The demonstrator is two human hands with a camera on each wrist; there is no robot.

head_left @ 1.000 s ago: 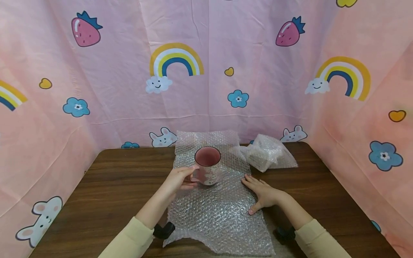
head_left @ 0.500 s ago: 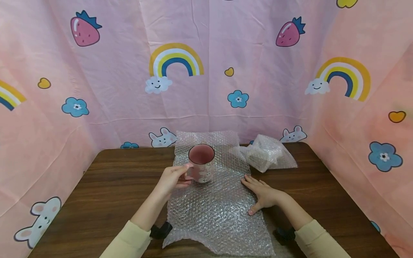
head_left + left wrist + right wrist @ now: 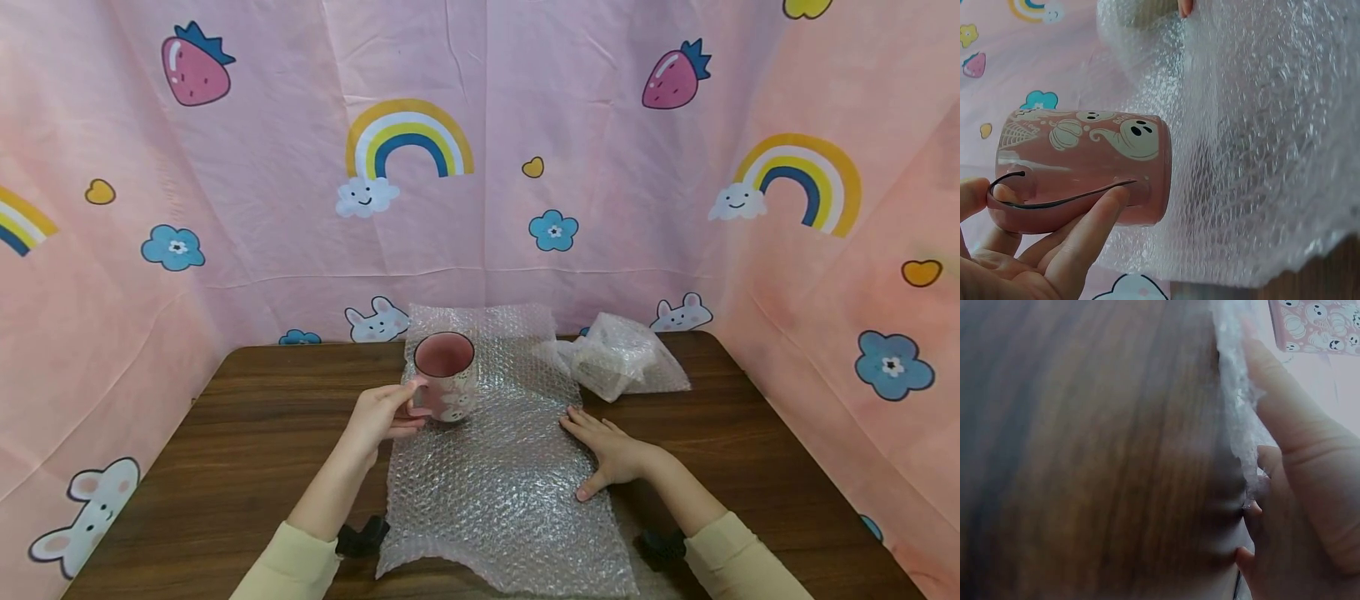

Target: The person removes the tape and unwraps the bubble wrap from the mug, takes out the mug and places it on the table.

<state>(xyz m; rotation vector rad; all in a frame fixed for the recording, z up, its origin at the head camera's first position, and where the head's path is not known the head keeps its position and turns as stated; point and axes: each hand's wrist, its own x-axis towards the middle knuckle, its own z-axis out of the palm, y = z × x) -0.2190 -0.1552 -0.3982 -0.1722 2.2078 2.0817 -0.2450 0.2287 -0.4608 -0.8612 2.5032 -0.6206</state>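
Observation:
My left hand [image 3: 381,417] grips a pink mug [image 3: 450,392] by its handle, fingers through the loop and thumb on top. White ghosts, a pumpkin and a web decorate the mug's side [image 3: 1079,140] in the left wrist view. It is upright over the left part of a sheet of bubble wrap [image 3: 510,492] that runs lengthwise down the table. My right hand [image 3: 611,450] rests with fingers spread on the sheet's right edge; the right wrist view shows its thumb [image 3: 1297,437] along that wrap edge.
A bundle in bubble wrap [image 3: 618,358] lies at the back right of the dark wooden table [image 3: 285,433]. What it contains is hidden by the wrap. A pink patterned cloth [image 3: 480,233] hangs behind the table and on both sides.
My left hand has carried the mug leftward and slightly back across the bubble wrap. The right hand has stayed in its spot on the sheet's edge.

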